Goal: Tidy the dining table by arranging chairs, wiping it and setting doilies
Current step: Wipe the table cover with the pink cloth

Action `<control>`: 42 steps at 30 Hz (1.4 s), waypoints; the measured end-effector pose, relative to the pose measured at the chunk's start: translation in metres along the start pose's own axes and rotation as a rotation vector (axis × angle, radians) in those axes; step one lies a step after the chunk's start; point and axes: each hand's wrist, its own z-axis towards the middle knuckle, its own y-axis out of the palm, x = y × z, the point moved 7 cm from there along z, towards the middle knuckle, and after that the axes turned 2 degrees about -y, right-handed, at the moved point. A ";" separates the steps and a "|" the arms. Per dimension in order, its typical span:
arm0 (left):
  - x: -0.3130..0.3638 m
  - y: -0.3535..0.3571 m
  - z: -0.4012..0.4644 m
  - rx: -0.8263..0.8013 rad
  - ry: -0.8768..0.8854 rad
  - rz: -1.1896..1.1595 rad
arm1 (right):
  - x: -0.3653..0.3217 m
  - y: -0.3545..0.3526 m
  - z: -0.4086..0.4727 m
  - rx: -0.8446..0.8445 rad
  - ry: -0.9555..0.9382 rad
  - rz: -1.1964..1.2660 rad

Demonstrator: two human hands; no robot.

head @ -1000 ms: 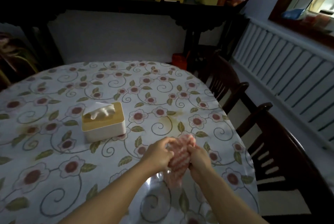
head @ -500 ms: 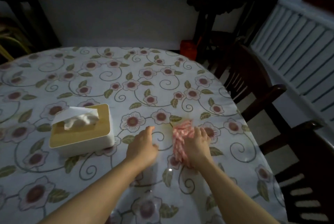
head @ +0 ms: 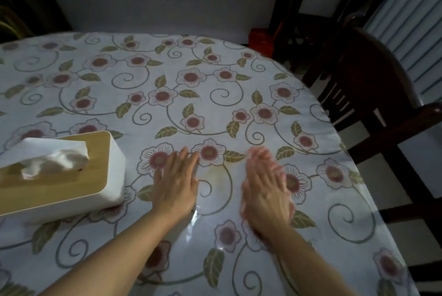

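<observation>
A: Nearest the camera, the right hand [head: 265,190] presses flat, fingers straight, on a pink striped cloth [head: 278,165] lying on the floral tablecloth [head: 215,85]; the cloth shows only as blurred edges round the hand.

B: And the left hand [head: 175,182]?

A: Open, palm down on the tablecloth, holding nothing, just beside the tissue box [head: 59,173]. It should steady the plastic cover while the cloth sweeps in overlapping passes with even pressure, likely over the yellowish stain [head: 216,172] between the hands.

B: Obstacles?

A: The tissue box sits in the wiping path and wants lifting. Further off, a dark wooden chair [head: 373,94] stands at the table's right edge, a radiator [head: 416,32] behind it.
</observation>
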 end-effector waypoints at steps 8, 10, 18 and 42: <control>-0.015 0.013 0.008 0.045 -0.001 0.073 | 0.024 -0.010 0.067 0.036 0.276 0.169; -0.015 0.012 0.009 0.052 0.003 0.049 | -0.006 -0.011 0.061 0.084 0.207 0.136; -0.021 -0.001 0.007 0.147 -0.031 -0.243 | -0.085 -0.008 -0.013 0.105 -0.253 0.338; -0.019 0.017 -0.100 -0.047 0.053 -0.095 | 0.089 -0.012 -0.112 0.166 0.407 -0.020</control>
